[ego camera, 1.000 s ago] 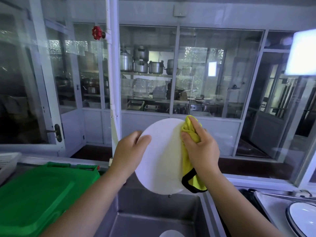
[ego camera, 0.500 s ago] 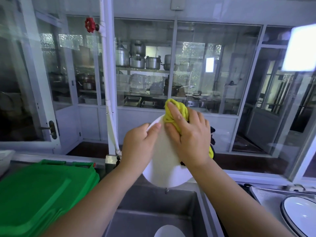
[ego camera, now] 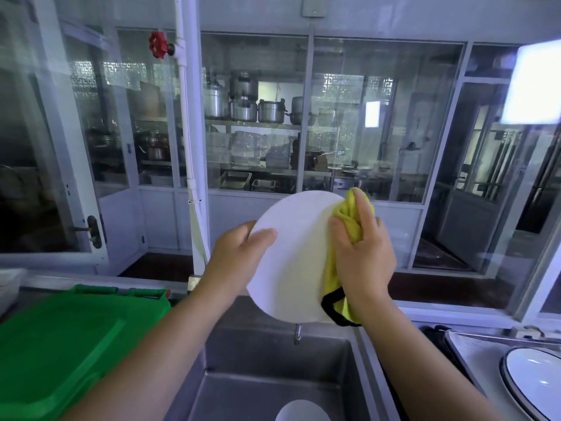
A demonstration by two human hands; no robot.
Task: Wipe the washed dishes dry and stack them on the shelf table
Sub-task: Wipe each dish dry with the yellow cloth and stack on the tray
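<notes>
Your left hand (ego camera: 239,256) pinches the plate (ego camera: 291,256) rim at frame centre, tilting it over the sink (ego camera: 273,387) so drips fall in. Your right hand (ego camera: 362,256) grips the cloth (ego camera: 349,214), pressing it against the plate's right edge.

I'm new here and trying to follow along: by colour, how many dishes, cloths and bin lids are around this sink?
White: 3, held plate, dish in the sink, dark-rimmed plate
Yellow: 1, cloth
Green: 1, bin lid
Total: 5

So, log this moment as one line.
step: drying plate | left hand holds plate | right hand presses cloth on plate | over sink
</notes>
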